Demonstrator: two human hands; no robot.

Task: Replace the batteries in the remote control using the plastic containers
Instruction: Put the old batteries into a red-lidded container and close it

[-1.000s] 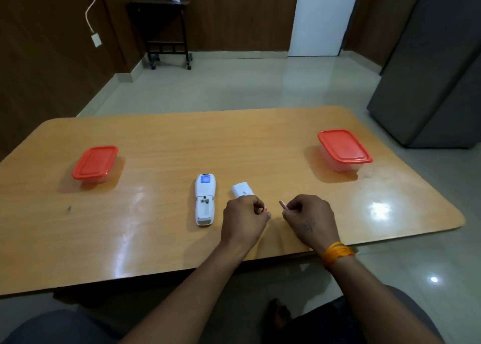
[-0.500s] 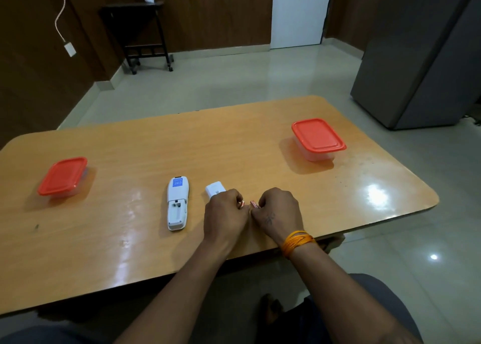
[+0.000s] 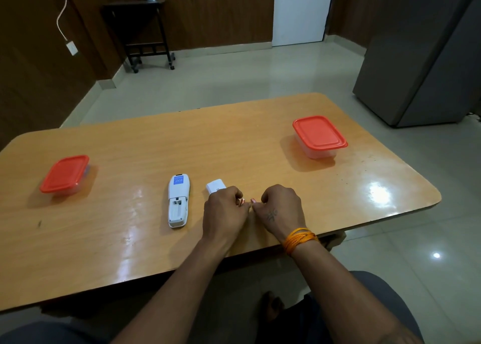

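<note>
Head view, left hand [image 3: 225, 209]: fingers curled, pinching a small battery [image 3: 241, 201].
Right hand [image 3: 282, 208]: curled, pinching a second battery [image 3: 253, 200].
Remote control [image 3: 178, 203]: face down on table [image 3: 234, 145], compartment exposed, left of hands.
Battery cover [image 3: 215, 186]: beside left hand.
Left container [image 3: 65, 174], right container [image 3: 319, 136]: lidded, well apart.

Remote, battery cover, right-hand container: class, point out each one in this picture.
remote [image 3: 178, 203]: head view, middle of its white back.
battery cover [image 3: 215, 185]: head view, its visible top.
right-hand container [image 3: 319, 132]: head view, centre of its red lid.

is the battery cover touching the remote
Apart. The head view shows a strip of bare table between the battery cover and the remote.
</note>
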